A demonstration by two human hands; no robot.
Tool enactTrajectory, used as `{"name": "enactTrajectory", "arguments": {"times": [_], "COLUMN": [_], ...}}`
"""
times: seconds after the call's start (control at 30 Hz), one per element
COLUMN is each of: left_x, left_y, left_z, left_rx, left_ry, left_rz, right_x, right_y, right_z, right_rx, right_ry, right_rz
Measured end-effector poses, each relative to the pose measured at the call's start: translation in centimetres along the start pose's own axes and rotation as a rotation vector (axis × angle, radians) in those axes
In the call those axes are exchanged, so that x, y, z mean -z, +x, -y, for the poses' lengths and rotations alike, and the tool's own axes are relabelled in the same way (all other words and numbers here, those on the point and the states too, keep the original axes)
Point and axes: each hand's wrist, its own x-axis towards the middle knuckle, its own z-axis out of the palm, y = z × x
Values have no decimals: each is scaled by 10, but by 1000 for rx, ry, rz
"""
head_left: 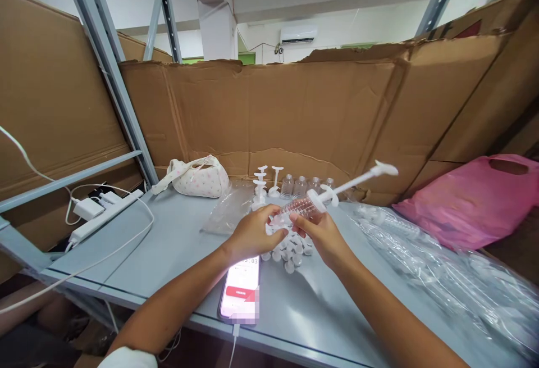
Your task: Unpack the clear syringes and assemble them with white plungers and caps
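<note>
A clear syringe-like tube (298,206) with a white collar is held up at a slant over the grey worktop. Its long white plunger (357,181) extends up to the right and ends in a broad white head. My right hand (322,236) grips the tube just below the collar, thumb on the near side. At the lower end, my left hand (255,227) closes its fingers round the tip, which they partly hide. Beneath both hands lies a pile of small white caps (289,253).
White plungers (275,181) and clear bottle-shaped tubes (300,187) stand along the cardboard wall (273,109). A clear bag (229,208), floral pouch (202,177) and power strip (105,216) are leftward. The lit phone (240,289) lies in front. Plastic-wrapped items (433,267) and a pink bag (475,205) occupy the right.
</note>
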Motion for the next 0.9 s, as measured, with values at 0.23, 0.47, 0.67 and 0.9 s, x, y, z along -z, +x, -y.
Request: {"name": "enactTrajectory", "arguments": {"times": [0.23,0.47,0.67,0.9], "left_x": [-24,-32,-28,-31], "left_y": [4,-17,-21,-24], "left_z": [-1,9,9,15], "left_rx": [-45,129,344,55], "left_ry": [525,-195,-993,-140], "left_rz": [-29,194,542,-69], "right_x": [6,7,4,0], "right_y": [-3,-17,-22,-23], "right_z": [-18,-23,-14,-28], "right_rx": [-240,-228,-109,-145], "right_ry": [457,409,379,414], "right_rz": [-80,70,192,49]}}
